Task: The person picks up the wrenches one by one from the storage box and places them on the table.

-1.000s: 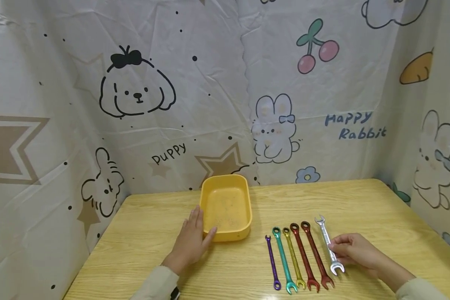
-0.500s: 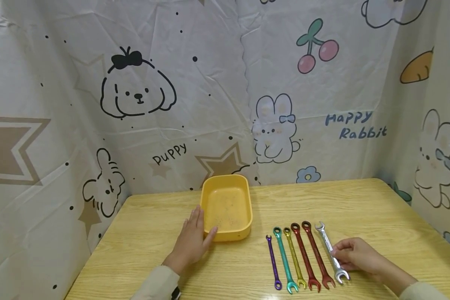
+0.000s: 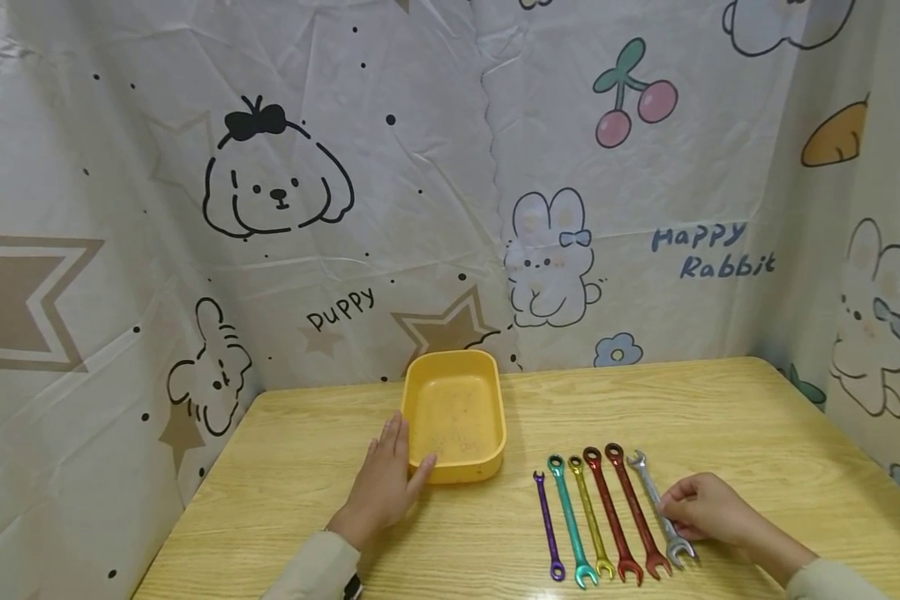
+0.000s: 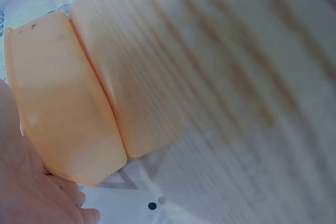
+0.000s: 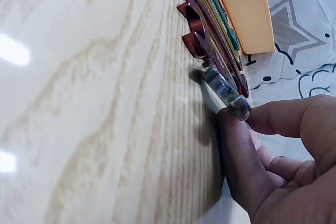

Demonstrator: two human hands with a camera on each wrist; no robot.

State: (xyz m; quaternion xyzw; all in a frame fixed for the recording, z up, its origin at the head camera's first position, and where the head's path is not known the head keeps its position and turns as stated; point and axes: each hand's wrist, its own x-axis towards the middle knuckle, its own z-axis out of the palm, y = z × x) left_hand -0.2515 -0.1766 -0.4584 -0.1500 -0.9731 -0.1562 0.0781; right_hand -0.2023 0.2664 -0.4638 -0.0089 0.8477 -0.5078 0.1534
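My right hand (image 3: pixel 708 507) pinches a silver open-ended wrench (image 3: pixel 651 489) between thumb and fingers, close over the table at the right end of a row. Left of it lie two red wrenches (image 3: pixel 637 512), a yellow one (image 3: pixel 591 517), a teal one (image 3: pixel 570 517) and a short purple one (image 3: pixel 548 525). In the right wrist view the silver wrench (image 5: pixel 223 87) is seen end-on at the fingertips. My left hand (image 3: pixel 378 487) rests with extended fingers against the left side of a yellow plastic tray (image 3: pixel 457 473), thumb at its front rim. The tray holds nothing.
The wood-grain table (image 3: pixel 270 500) has a back edge against a printed cloth curtain (image 3: pixel 420 208), which also hangs at both sides. The tray stands near the back edge, left of the wrench row.
The silver wrench has moved slightly toward me and lower, its far end now near the tops of the red wrenches. My left hand and the tray have stayed put.
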